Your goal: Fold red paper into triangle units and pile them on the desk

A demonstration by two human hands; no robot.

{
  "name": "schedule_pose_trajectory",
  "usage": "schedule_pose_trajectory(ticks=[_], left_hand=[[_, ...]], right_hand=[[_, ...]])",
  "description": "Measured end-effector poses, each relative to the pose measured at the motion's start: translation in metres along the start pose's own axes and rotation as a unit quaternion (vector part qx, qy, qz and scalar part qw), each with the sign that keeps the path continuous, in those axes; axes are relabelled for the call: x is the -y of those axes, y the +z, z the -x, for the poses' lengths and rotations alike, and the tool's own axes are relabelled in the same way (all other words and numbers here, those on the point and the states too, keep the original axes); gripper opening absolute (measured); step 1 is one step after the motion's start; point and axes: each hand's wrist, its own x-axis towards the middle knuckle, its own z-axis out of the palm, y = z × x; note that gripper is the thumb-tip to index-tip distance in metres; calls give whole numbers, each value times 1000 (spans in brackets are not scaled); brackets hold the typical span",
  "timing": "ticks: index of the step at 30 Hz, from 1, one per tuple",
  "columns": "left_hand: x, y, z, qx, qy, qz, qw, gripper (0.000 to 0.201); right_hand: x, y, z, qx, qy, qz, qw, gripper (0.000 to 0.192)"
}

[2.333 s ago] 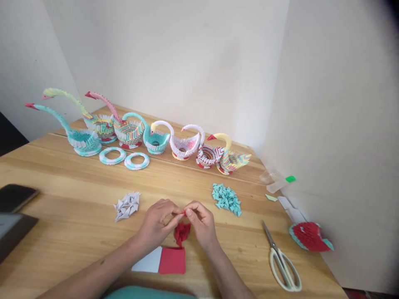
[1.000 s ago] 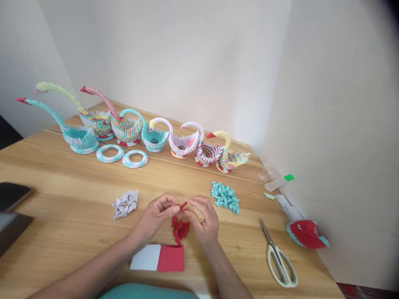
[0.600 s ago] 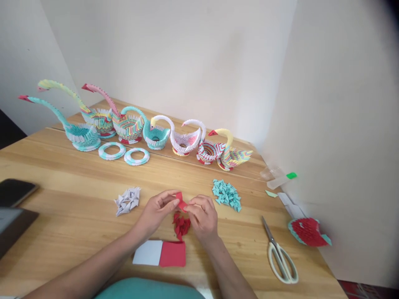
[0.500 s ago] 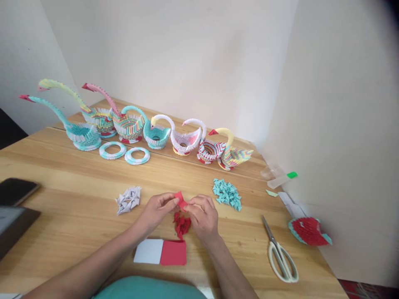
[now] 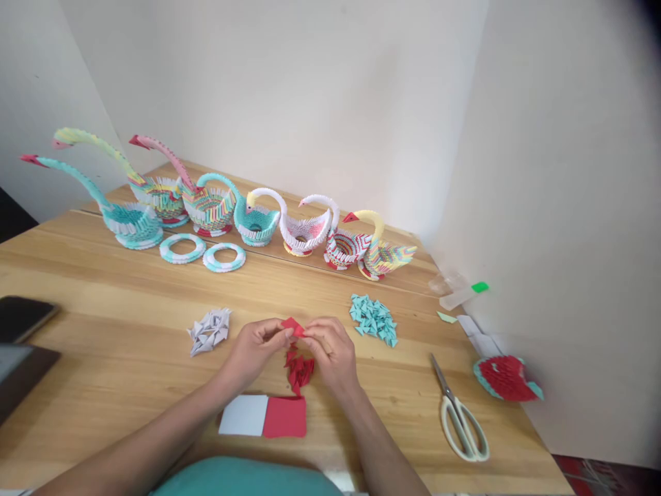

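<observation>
A small piece of red paper point(image 5: 292, 326), partly folded, is pinched between both hands over the middle of the table. My left hand point(image 5: 262, 344) grips its left side with thumb and fingers. On the other side, my right hand point(image 5: 331, 348) pinches the right edge, its fingers closed. Just below the hands lies a pile of folded red paper pieces point(image 5: 300, 373). Nearer to me rest a stack of white paper slips point(image 5: 244, 415) and a stack of red paper slips point(image 5: 285, 417), side by side.
Folded white pieces point(image 5: 209, 331) lie left, folded teal pieces point(image 5: 374, 319) right. Scissors point(image 5: 459, 420) rest at the right, near a red and teal paper model point(image 5: 507, 378). Several paper swans point(image 5: 304, 234) line the back behind two paper rings point(image 5: 224, 257). A phone point(image 5: 25, 318) is far left.
The red paper has been turned and folded further, now showing a pointed top instead of a tilted strip. My right hand's fingers have moved closer to my left. The view has shifted slightly.
</observation>
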Motion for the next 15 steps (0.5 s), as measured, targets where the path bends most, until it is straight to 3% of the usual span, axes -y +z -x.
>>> schedule_pose_trajectory(ticks=[4,7,15], left_hand=[[-3,1,2,10,6,-25,1000,29],[-5,2,3,20,-7,-28,999,28],[-4,3,2,30,-47,17,998,29]], right_hand=[[3,2,1,-6,138,-104,985,8],[4,3,2,-11,204,-154,967,12],[4,6,3,-23,223,-164,961,17]])
